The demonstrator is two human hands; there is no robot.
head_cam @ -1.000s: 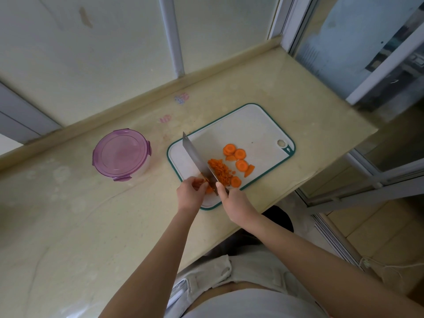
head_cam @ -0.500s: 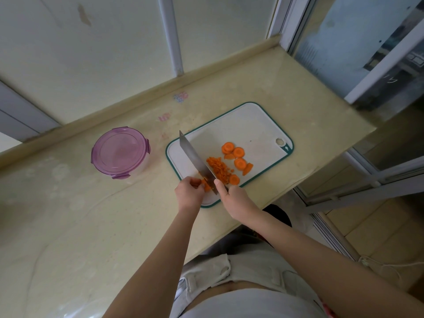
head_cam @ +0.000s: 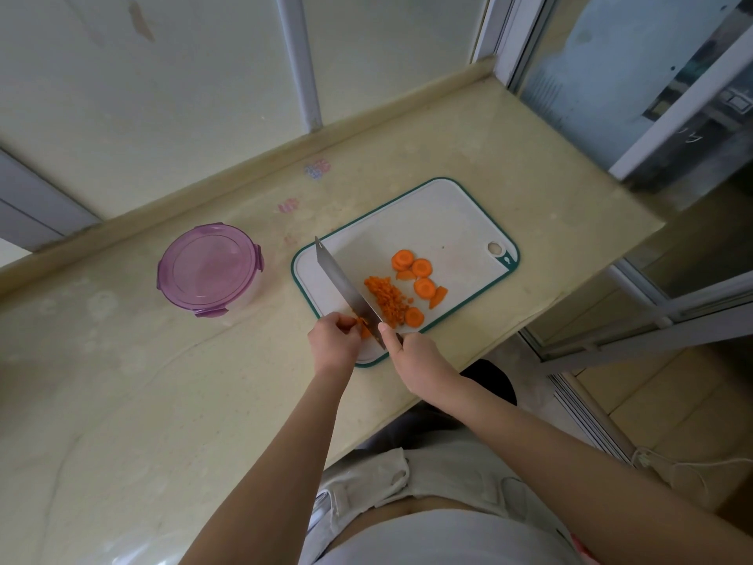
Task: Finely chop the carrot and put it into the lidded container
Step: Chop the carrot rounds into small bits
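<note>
maybe halfway: a minced pile (head_cam: 387, 298) sits on the cutting board (head_cam: 440, 222), several carrot rounds (head_cam: 421, 267) uncut. right hand (head_cam: 413, 358) fingers wrap the knife (head_cam: 346, 289), left hand (head_cam: 332, 340) pinches a carrot bit (head_cam: 364, 326). container (head_cam: 210, 269) lid's on, nothing transferred i'd guess.

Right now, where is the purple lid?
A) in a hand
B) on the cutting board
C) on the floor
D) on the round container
D: the purple lid sits on the round container, left of the cutting board. The left hand holds a carrot piece and the right hand grips the knife.
</note>
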